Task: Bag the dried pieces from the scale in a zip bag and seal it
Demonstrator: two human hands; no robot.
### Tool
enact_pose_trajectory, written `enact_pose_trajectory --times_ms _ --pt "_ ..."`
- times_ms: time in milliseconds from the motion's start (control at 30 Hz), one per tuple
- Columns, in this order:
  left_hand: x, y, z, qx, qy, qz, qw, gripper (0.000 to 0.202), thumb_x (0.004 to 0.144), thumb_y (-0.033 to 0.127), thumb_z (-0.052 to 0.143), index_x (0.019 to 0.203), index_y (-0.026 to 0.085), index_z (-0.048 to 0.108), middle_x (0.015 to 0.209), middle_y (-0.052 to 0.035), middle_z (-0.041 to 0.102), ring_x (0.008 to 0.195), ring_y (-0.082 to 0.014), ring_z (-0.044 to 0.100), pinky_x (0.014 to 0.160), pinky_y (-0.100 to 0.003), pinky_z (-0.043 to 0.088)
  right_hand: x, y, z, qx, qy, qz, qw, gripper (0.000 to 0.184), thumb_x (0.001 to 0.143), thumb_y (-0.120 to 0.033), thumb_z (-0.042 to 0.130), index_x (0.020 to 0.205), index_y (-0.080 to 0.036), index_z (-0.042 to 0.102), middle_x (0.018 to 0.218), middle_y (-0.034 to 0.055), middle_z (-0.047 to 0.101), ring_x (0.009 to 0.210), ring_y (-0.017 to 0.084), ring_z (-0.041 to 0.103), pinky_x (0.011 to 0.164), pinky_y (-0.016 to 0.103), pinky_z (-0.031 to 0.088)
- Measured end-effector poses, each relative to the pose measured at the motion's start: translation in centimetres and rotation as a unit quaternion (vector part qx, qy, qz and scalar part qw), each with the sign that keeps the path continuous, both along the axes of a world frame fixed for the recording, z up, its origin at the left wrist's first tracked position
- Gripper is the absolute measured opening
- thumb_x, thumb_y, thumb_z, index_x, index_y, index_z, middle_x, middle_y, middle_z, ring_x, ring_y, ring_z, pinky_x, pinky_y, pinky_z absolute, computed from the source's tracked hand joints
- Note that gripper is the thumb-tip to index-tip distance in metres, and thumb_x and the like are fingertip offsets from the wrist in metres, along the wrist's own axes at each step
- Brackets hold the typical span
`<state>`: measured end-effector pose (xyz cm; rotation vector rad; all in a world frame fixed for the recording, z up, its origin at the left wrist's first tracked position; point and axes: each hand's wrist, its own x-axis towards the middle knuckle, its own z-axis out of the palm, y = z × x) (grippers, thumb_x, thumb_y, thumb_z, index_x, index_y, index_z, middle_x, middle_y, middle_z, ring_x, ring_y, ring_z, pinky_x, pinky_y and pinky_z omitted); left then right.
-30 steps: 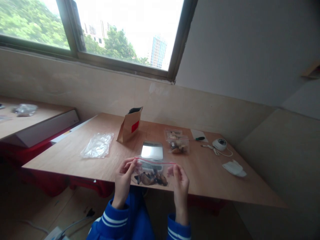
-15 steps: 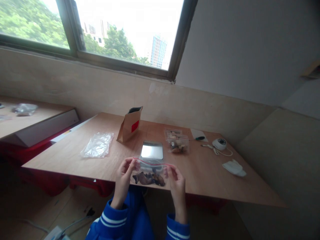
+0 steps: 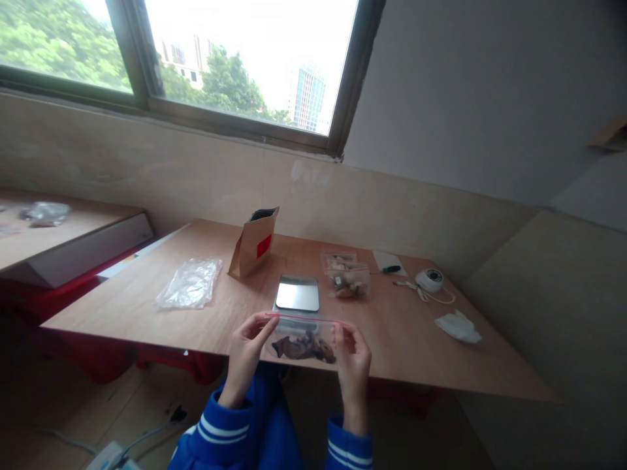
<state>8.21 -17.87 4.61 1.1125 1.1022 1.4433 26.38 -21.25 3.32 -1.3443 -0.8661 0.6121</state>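
Left hand [image 3: 245,349] and right hand [image 3: 353,356] each pinch an end of the zip bag [image 3: 304,339] of dark pieces, held above the table [image 3: 416,346] edge; seal should be pressed evenly along its red strip.

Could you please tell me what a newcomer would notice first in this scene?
Probably the clear zip bag of dark dried pieces, held by its red strip between the left hand and right hand above the table's near edge. Behind it lies a scale, then an upright paper pouch.
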Motion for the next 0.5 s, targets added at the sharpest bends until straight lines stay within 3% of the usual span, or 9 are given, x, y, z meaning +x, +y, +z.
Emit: enact_pose_trajectory --times_ms 133,267,400,500 --pt "0.2 -0.3 0.3 -0.003 0.019 0.005 1.0 0.025 0.074 0.039 0.072 0.083 0.016 0.071 0.083 -0.005 0.073 0.086 -0.0206 0.066 0.081 -0.028 0.05 0.1 -0.1 0.0 0.023 -0.03 -0.028 0.999 0.036 0.077 -0.05 0.065 0.083 -0.015 0.066 0.078 0.0061 0.068 0.069 0.018 0.062 0.065 0.029 0.051" --pt "0.5 -0.5 0.7 0.009 0.017 -0.016 1.0 0.023 0.076 0.039 0.07 0.081 0.016 0.069 0.081 -0.0031 0.072 0.083 -0.0189 0.066 0.078 -0.026 0.05 0.0 -0.1 0.0 0.04 -0.003 -0.046 0.998 0.034 0.078 -0.05 0.065 0.083 -0.016 0.064 0.078 0.0049 0.067 0.073 0.018 0.063 0.067 0.028 0.051" --pt "1.0 -0.6 0.8 0.007 -0.03 -0.063 0.998 0.024 0.081 0.04 0.064 0.086 0.017 0.066 0.084 -0.0027 0.072 0.084 -0.0176 0.067 0.078 -0.026 0.052 -0.3 0.2 -0.1 0.038 0.082 0.005 0.996 0.035 0.078 -0.052 0.065 0.083 -0.017 0.062 0.077 0.0036 0.066 0.074 0.017 0.064 0.065 0.026 0.051" --pt "1.5 -0.6 0.7 -0.009 -0.052 -0.08 0.995 0.028 0.078 0.04 0.068 0.093 0.017 0.067 0.089 -0.0043 0.073 0.089 -0.0192 0.068 0.081 -0.026 0.053 -0.5 0.5 -0.3 0.023 0.132 0.073 0.988 0.038 0.078 -0.051 0.066 0.097 -0.019 0.063 0.085 0.0038 0.068 0.077 0.017 0.064 0.066 0.025 0.051"
